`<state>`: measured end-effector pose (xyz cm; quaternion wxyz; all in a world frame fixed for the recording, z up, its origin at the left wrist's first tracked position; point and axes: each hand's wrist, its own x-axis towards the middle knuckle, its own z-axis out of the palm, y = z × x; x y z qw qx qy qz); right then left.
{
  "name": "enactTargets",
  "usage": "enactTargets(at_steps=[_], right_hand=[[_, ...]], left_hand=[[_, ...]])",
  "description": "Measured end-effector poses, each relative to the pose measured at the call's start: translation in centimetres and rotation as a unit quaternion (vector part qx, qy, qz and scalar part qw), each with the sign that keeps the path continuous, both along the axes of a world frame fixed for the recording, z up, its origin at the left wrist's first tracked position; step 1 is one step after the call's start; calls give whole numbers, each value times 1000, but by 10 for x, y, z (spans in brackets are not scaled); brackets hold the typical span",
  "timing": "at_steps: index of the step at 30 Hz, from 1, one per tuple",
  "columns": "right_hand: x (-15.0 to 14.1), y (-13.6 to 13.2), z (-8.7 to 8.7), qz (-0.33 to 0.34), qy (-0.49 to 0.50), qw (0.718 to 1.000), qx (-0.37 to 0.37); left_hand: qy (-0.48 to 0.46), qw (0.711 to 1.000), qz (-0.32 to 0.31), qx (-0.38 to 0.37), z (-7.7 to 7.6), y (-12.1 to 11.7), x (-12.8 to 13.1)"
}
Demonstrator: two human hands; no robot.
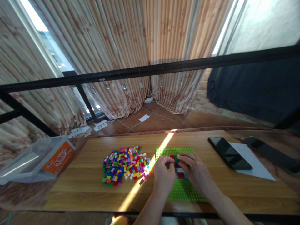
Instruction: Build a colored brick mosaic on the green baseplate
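Note:
A green studded baseplate [185, 190] lies on the wooden table, with a small group of joined building bricks on it. My left hand [164, 175] is closed at the left side of this group, its thumb and finger against a red brick [172, 156]. From the right, my right hand [195, 168] bends its fingers onto a green brick [175, 158] beside the red one. White and red bricks [180, 172] show between my hands, lower on the plate. My fingers partly cover the bricks, so their exact grip is hard to see.
Left of the plate lies a wide pile of loose coloured bricks [126, 164]. A clear plastic box [30, 162] with an orange label stands at the far left. To the right are a black phone [229, 153], a white paper sheet [257, 165] and another dark device [272, 153].

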<state>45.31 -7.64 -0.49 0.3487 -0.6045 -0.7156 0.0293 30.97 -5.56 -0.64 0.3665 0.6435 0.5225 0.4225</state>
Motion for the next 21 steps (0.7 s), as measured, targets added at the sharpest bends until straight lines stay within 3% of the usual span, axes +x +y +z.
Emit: enactTargets(at_steps=[7,13,21], right_hand=[[7,4,-7,-114,86,990,-19],[-3,5,-18,-128,100,984,-76],[-4,6,-19,-126,137,977,-105]], left_hand=[[7,999,30,-25,2,1,1],[23,997,42,-55,1,4,5],[23,997,34,-66,1,5,7]])
